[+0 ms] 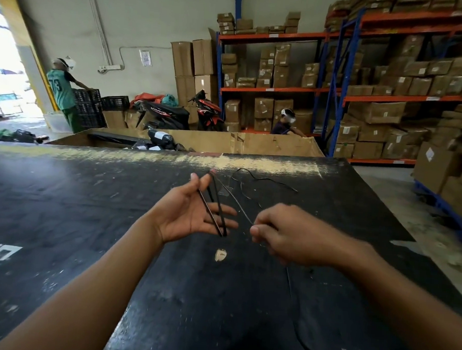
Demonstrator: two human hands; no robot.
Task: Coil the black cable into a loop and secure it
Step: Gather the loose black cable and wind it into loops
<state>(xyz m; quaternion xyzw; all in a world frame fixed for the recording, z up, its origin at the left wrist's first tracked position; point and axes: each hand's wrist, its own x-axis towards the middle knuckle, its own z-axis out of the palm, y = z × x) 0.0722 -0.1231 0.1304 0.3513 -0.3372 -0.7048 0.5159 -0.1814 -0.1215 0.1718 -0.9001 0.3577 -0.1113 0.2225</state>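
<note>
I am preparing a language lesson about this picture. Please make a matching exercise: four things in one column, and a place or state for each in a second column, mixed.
Things:
1. left hand
2. right hand
3. black cable
4. cardboard boxes

Places or states:
A. stacked on the orange and blue shelves
B. closed, pinching the cable
C. open, palm up, cable strands wound over the fingers
D. partly lying loose on the black table

Pairs: 1-C, 2-B, 3-D, 4-A
</note>
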